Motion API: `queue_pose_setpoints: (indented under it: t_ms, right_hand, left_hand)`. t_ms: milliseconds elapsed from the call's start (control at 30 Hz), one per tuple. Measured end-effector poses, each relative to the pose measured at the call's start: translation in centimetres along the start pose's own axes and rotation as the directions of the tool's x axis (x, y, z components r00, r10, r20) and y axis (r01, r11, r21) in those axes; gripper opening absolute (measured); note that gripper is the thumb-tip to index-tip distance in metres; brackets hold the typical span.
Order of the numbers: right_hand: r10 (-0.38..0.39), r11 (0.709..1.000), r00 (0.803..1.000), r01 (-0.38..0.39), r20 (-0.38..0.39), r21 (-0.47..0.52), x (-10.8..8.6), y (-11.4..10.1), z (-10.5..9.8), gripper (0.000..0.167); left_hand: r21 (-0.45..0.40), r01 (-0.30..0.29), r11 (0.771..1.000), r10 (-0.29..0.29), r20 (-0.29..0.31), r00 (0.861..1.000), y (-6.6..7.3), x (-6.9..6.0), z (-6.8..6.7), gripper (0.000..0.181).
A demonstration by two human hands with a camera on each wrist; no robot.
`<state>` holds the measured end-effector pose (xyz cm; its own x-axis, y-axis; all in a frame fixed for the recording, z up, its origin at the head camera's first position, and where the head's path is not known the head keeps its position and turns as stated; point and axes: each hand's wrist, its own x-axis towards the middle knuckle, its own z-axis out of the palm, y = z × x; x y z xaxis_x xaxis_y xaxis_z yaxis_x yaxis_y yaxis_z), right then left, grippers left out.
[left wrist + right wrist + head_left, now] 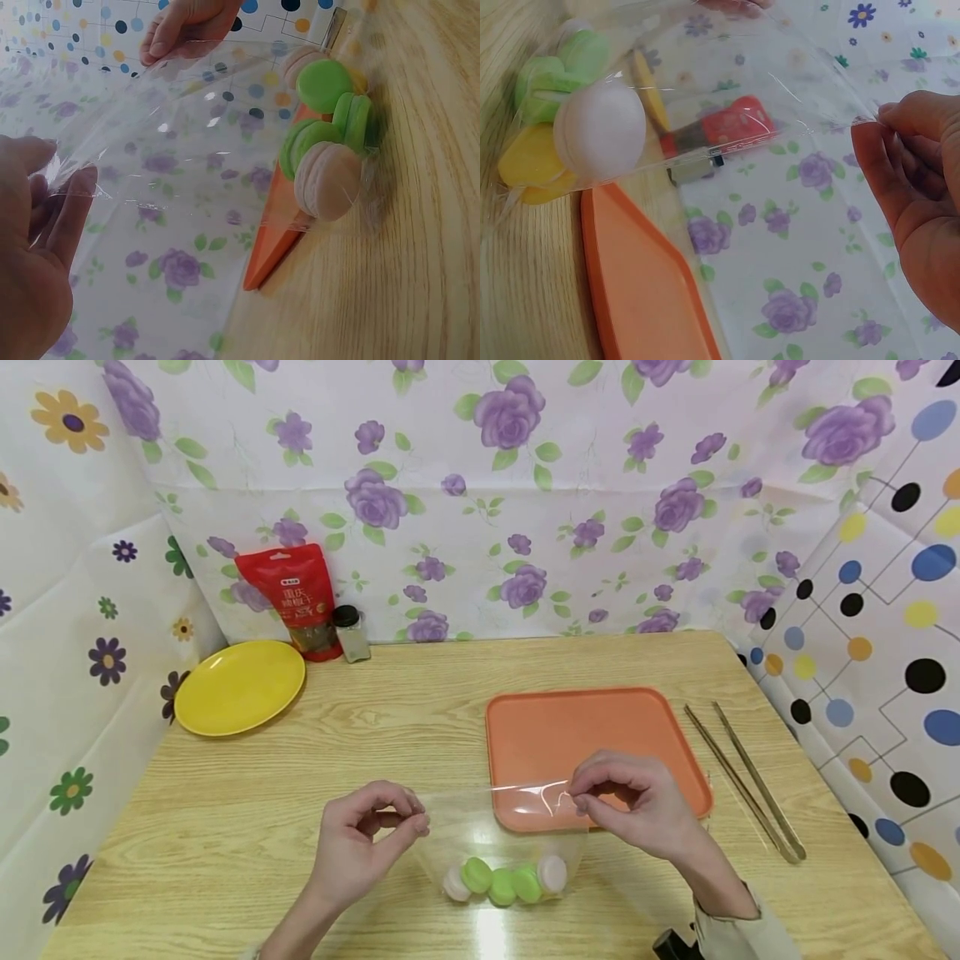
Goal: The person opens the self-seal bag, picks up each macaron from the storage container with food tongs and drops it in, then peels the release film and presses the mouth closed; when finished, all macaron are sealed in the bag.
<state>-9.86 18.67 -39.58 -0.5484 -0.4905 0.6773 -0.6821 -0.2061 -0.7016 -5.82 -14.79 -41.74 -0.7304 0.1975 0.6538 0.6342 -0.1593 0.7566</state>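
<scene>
A clear plastic bag [480,822] stands on the table between both hands, its top edge stretched sideways. My left hand [371,831] pinches the bag's upper left corner between thumb and fingers, and my right hand [633,802] pinches the upper right corner. Several macarons lie at the bottom of the bag: green macarons [502,887], pale pink ones [328,181] at the two ends, and a yellow one [536,163] seen best in the right wrist view. Behind the bag's right part lies an orange tray [585,727], partly seen through the plastic.
Metal tongs [750,785] lie right of the tray. At the back left are a yellow plate [240,687], a red pouch [292,597] and a black-capped jar [351,635]. Patterned cloth walls rise behind and at both sides. A black object [675,945] shows near the right sleeve.
</scene>
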Motion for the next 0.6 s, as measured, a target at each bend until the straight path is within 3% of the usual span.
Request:
queue_pose_setpoints:
  t_ms: [200, 400, 533, 600]
  right_hand:
    - [-0.003, 1.0, 1.0, 0.003, 0.012, 0.01, 0.09, -0.08, -0.04, 0.046]
    - [0.0, 1.0, 1.0, -0.001, 0.014, 0.012, 0.04, -0.04, -0.09, 0.045]
    - [0.044, 0.999, 0.999, -0.044, 0.012, -0.031, 0.12, -0.23, -0.09, 0.041]
    - [0.093, 0.99, 0.996, -0.092, 0.003, -0.109, 0.31, -0.55, 0.0, 0.038]
  left_hand:
    - [0.061, 0.058, 0.996, -0.055, -0.044, 0.998, 0.16, 0.13, 0.18, 0.032]
    - [0.058, 0.113, 0.992, -0.113, -0.014, 0.994, 0.43, 0.19, -0.06, 0.029]
    - [0.034, 0.099, 0.994, -0.1, 0.011, 0.995, 0.57, 0.33, -0.17, 0.03]
    - [0.033, 0.084, 0.996, -0.084, 0.017, 0.996, 0.64, 0.43, -0.15, 0.038]
